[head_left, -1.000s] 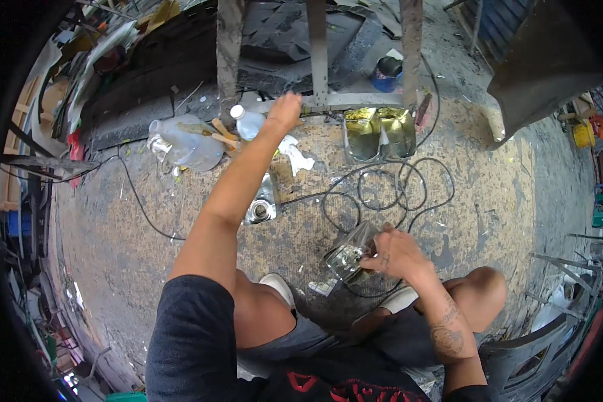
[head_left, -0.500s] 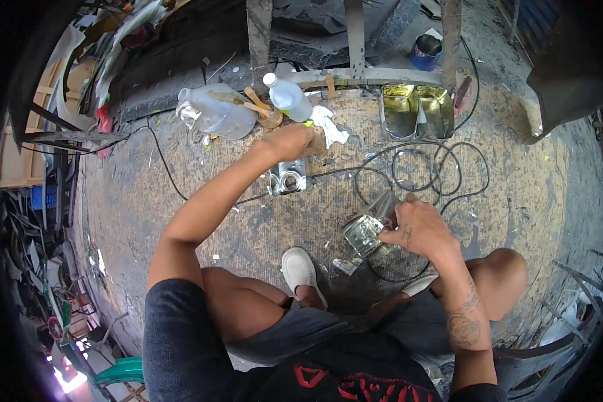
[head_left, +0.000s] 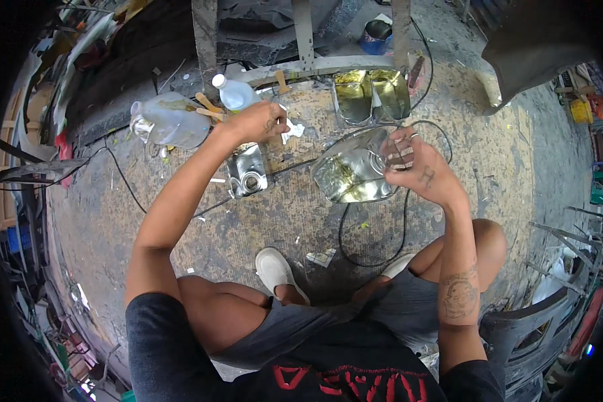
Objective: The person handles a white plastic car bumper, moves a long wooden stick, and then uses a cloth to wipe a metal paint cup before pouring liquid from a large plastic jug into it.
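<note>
My right hand (head_left: 419,166) grips the edge of a shiny metal tin (head_left: 348,175), its thumb and fingers closed at the tin's right side. The tin is boxy, with a gold-toned sheen, and is held tilted over the floor. My left hand (head_left: 260,123) is above a white crumpled cloth (head_left: 293,132), with its fingers bent together; whatever they may hold is hidden. Just below that hand lies a flat silver metal piece (head_left: 246,169) with a round ring opening. A white-capped bottle (head_left: 236,92) and a large cloudy plastic jug (head_left: 174,120) are beyond my left wrist.
Two open gold-lined tin halves (head_left: 372,97) rest at the far side by a metal frame (head_left: 304,40). A black cable (head_left: 342,231) loops across the worn floor. A blue can (head_left: 376,37) stands behind the frame. A small scrap (head_left: 321,257) lies near my shoes.
My right hand has lifted the tin forward, away from my knee, and turned it so its broad side shows. My left hand stays near the bottle and cloth. The whole view has shifted.
</note>
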Motion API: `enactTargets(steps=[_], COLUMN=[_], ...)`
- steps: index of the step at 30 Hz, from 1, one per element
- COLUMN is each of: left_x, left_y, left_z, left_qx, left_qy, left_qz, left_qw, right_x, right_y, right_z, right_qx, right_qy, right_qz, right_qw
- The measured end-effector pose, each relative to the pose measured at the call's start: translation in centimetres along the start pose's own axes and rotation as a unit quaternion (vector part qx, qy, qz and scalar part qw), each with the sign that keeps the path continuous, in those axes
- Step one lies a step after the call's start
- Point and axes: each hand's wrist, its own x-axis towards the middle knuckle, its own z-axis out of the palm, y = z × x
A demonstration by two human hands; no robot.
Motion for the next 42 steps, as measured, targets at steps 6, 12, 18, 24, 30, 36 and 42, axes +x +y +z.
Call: enactTargets(steps=[6, 12, 18, 24, 30, 36, 42], left_x=[0.0, -0.2, 0.5, 0.8, 0.2, -0.3, 1.0], left_y=[-0.4, -1.2, -0.9, -1.8, -2.2, -2.7, -2.2], left_z=[0.4, 0.8, 0.6, 1.3, 1.2, 1.1, -1.5], left_qx=[-0.009, -0.026, 0.017, 0.019, 0.004, -0.015, -0.020], left_qy=[-0.003, -0.004, -0.018, -0.018, -0.033, -0.036, -0.081], left_qz=[0.008, 0.010, 0.018, 0.014, -0.001, -0.030, -0.037], left_qw=[1.000, 1.000, 1.000, 1.000, 0.999, 0.999, 0.996], right_x=[0.0, 0.0, -0.2, -0.7, -0.8, -0.7, 1.7], right_y=[0.3, -1.0, -0.6, -0.6, -0.5, -0.7, 2.7], right_z=[-0.3, 0.1, 0.1, 0.2, 0.7, 1.1, 2.2], right_qx=[-0.069, -0.081, -0.080, -0.124, -0.155, -0.176, -0.067], right_qy=[0.026, 0.059, 0.057, 0.063, 0.062, 0.059, 0.067], right_qz=[-0.001, 0.061, 0.043, 0.033, 0.035, 0.037, 0.022], right_qw=[0.997, 0.993, 0.994, 0.990, 0.985, 0.982, 0.995])
